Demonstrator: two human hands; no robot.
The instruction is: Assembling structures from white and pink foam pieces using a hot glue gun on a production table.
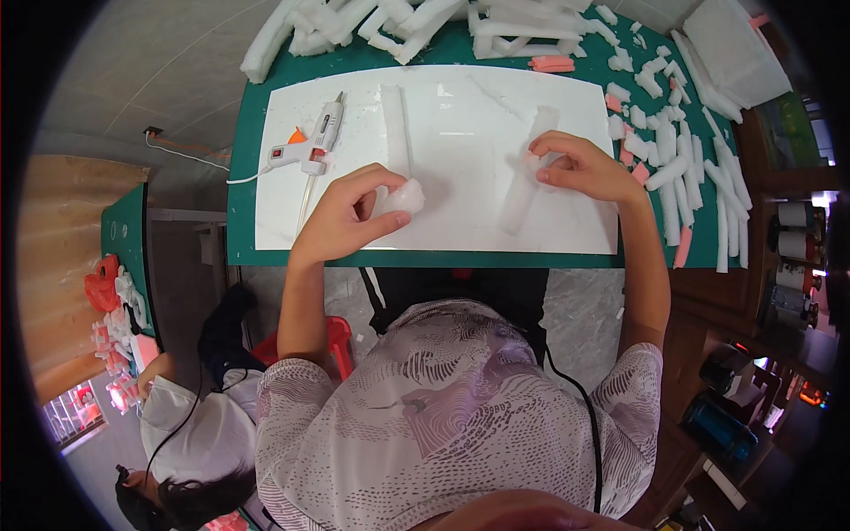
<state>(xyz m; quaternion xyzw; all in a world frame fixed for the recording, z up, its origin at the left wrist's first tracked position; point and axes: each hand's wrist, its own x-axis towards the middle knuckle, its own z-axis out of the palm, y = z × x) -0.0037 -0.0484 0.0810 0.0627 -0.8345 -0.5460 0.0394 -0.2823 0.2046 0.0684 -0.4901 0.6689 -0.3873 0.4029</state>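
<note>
My left hand [350,208] is closed round a small chunk of white foam [409,196], pinched between thumb and fingers over the white board. At the right side of the board, my right hand [580,166] has thumb and fingertips bent in on a white foam strip [516,205]. That strip runs slantwise past the fingers, its lower end slightly blurred. Another white foam strip [395,128] lies lengthwise on the board, just beyond my left hand. A white and grey hot glue gun [320,146] with an orange trigger rests left of it, a glue stick at its rear.
The white board [478,232] covers much of the green table [243,190]. White foam frames [407,26] are heaped at the far edge. Several white and pink foam strips [677,173] crowd the right side. A person in a white shirt [195,425] sits at lower left near a red stool [339,345].
</note>
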